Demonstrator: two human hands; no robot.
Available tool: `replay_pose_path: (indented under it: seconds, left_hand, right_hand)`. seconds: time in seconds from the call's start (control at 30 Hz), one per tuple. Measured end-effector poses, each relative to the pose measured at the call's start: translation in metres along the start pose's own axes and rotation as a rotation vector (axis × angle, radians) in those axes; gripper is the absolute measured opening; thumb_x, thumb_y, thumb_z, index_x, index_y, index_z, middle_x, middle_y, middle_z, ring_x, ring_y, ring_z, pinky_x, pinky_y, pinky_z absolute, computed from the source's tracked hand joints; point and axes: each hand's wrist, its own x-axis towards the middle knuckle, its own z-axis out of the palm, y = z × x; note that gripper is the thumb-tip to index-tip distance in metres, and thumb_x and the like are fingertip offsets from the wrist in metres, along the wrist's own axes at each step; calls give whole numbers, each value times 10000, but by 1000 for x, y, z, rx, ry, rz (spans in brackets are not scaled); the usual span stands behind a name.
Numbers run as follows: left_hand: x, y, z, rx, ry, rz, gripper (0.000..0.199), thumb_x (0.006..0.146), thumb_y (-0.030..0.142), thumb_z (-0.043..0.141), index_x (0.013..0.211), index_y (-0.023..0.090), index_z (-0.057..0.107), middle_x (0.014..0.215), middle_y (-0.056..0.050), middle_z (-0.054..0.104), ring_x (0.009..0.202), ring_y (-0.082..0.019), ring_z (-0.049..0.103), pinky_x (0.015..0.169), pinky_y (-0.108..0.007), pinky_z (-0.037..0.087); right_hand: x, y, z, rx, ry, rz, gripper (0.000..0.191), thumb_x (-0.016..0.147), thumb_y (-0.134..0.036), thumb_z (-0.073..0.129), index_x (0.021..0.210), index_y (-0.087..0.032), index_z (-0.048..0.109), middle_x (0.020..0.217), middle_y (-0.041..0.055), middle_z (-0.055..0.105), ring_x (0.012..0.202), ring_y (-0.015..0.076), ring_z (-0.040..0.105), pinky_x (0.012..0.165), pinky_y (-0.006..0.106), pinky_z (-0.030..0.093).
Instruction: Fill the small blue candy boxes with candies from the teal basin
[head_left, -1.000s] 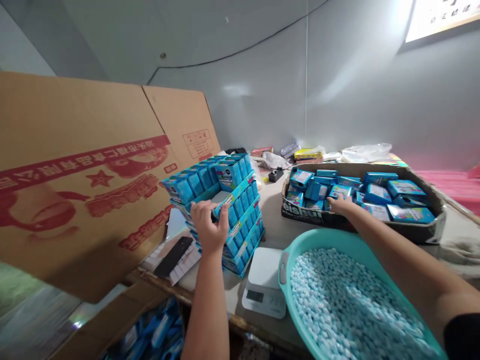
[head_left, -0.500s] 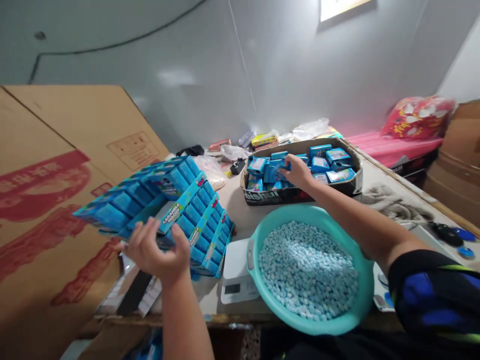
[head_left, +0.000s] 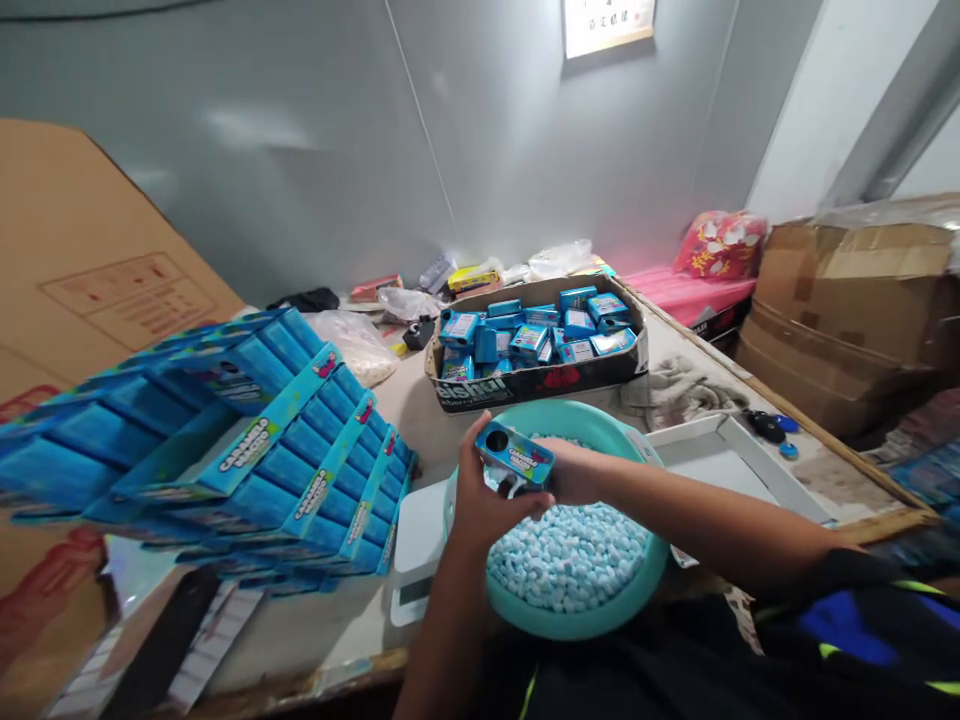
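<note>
A small blue candy box (head_left: 517, 455) with a round hole at one end is held above the basin. My left hand (head_left: 480, 500) is closed around its left side, thumb below and fingers at the far edge. My right hand (head_left: 574, 470) is closed at the box's right end, its fingertips mostly hidden behind it. Below both hands, a turquoise basin (head_left: 660, 560) holds many pale blue and white candies (head_left: 570, 570). Beyond it stands a black cardboard tray (head_left: 540, 385) filled with loose blue boxes (head_left: 529, 341).
Stacked display cartons of blue boxes (head_left: 300, 450) stand at the left, before a large cardboard carton (head_left: 142, 270). A white scale (head_left: 412, 540) sits beside the basin. On the right are a white tray (head_left: 720, 460), a grey cloth (head_left: 679, 390) and brown cartons (head_left: 832, 300).
My right hand has come back from the black tray with a small candy box. My left hand has left the stacked cartons and now grips that box over the basin. The view has turned right.
</note>
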Motion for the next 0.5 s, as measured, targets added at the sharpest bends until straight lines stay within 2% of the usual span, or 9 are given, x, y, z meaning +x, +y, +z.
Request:
replay_pose_path:
  seconds: [0.07, 0.13, 0.2, 0.23, 0.3, 0.37, 0.5]
  left_hand:
    - [-1, -12, 1, -28, 130, -79, 1119, 475, 650, 914, 1409, 228, 464, 1262, -143, 624, 1073, -309, 683, 836, -392, 615]
    - [2, -22, 3, -57, 287, -144, 1066, 454, 583, 941, 1354, 204, 511, 1237, -134, 631, 1085, -295, 675, 894, -395, 598]
    - [7, -30, 4, -108, 399, -227, 939, 518, 518, 930, 1306, 199, 532, 1193, -116, 650, 1053, -258, 683, 897, -381, 592]
    - [10, -35, 4, -137, 423, -270, 855, 551, 482, 922, 1266, 198, 549, 1154, -102, 667, 1001, -233, 693, 872, -364, 595]
    - [13, -43, 4, -217, 437, -357, 650, 616, 421, 897, 1145, 197, 594, 1045, -68, 698, 911, -198, 701, 823, -334, 596]
    - [14, -49, 4, -279, 434, -416, 511, 657, 379, 875, 1063, 197, 622, 975, -49, 712, 886, -190, 704, 813, -323, 594]
    - [10, -54, 7, -230, 350, -439, 526, 653, 335, 878, 1107, 197, 651, 1059, -69, 710, 995, -222, 698, 901, -347, 572]
  right_hand:
    - [9, 17, -7, -212, -70, 12, 387, 1059, -373, 337, 1095, -167, 663, 990, 96, 699, 942, 225, 695, 781, 321, 563]
    - [18, 34, -14, -411, -46, 93, 387, 1006, -442, 479, 1141, -140, 681, 1166, 167, 669, 1125, 315, 640, 930, 422, 526]
    - [27, 48, -15, -587, 13, 198, 544, 955, -549, 546, 1289, -130, 637, 1338, 234, 568, 1274, 412, 534, 1028, 525, 453]
    - [31, 54, -12, -653, 24, 234, 623, 943, -607, 541, 1366, -154, 595, 1400, 237, 517, 1324, 431, 484, 1059, 544, 423]
    - [38, 62, -1, -694, -28, 243, 697, 927, -686, 520, 1446, -221, 539, 1447, 198, 478, 1364, 416, 443, 1102, 528, 390]
    - [39, 65, 13, -696, -92, 188, 735, 892, -734, 543, 1447, -252, 547, 1428, 164, 497, 1352, 397, 450, 1116, 497, 387]
    - [29, 61, 31, -675, -116, 23, 838, 799, -750, 661, 1412, -183, 594, 1396, 188, 528, 1321, 411, 461, 1120, 514, 385]
